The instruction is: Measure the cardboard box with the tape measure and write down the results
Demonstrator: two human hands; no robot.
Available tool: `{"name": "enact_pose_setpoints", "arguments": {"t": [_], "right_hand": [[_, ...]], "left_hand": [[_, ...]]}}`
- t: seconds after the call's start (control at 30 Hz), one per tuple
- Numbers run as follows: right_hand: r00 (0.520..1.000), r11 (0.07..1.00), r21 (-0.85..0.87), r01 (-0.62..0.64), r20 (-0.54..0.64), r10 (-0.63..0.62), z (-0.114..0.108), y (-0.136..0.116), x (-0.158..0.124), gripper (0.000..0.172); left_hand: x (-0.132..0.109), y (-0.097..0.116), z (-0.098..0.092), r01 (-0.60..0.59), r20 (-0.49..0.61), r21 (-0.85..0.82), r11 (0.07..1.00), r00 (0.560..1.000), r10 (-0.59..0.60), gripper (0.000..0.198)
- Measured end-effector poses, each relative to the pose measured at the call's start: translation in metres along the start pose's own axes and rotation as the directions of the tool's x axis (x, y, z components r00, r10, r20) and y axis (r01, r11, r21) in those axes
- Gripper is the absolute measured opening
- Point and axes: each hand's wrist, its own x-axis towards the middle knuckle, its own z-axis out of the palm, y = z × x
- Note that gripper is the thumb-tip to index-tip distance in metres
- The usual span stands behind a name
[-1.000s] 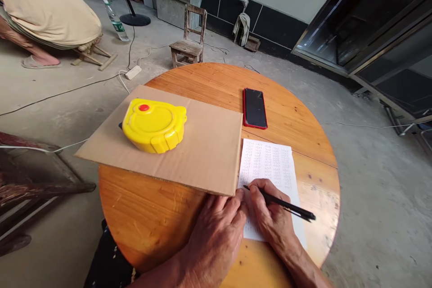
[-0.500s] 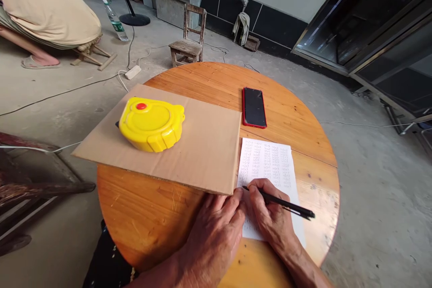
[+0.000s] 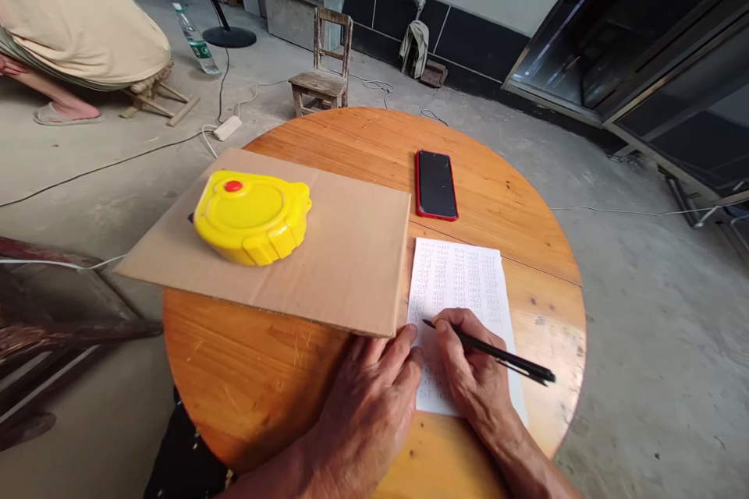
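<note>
My right hand (image 3: 477,366) is closed around a black pen (image 3: 509,359), its tip just over or on a white paper sheet (image 3: 456,273) covered with columns of small handwriting. My left hand (image 3: 374,398) lies flat at the sheet's left edge, fingers apart, with some fingertips hidden under the cardboard's near edge. The brown cardboard (image 3: 345,257) rests on the round wooden table (image 3: 246,359). On it sits a yellow tape-measure-shaped case (image 3: 251,214) with a red button. A phone in a red case (image 3: 436,184) lies beyond the paper.
Beyond the table stands a small wooden chair (image 3: 319,83). At the upper left a person's leg and foot (image 3: 70,105) show beside a draped cloth, near a water bottle (image 3: 196,39). A power strip (image 3: 227,128) and cables lie on the floor. Dark wooden furniture (image 3: 70,331) stands left.
The view has shifted slightly, so most things sit a little further left. The pen tip appears slightly further right relative to the paper, and its back end points further out.
</note>
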Motion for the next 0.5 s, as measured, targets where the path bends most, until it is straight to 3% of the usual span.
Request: {"name": "enact_pose_setpoints", "arguments": {"t": [0.3,0.5], "right_hand": [[1.0,0.999,-0.033,0.024,0.008,-0.023,0.0023,-0.0036,0.0011,0.02],[0.998,0.998,0.022,-0.055,0.022,0.054,0.0009,-0.0022,-0.0002,0.021]], "left_hand": [[-0.0014,-0.0006,0.0002,-0.006,0.01,-0.004,1.0,1.0,0.006,0.025],[-0.0007,-0.0014,0.0001,-0.002,0.015,-0.006,1.0,1.0,0.003,0.028]]}}
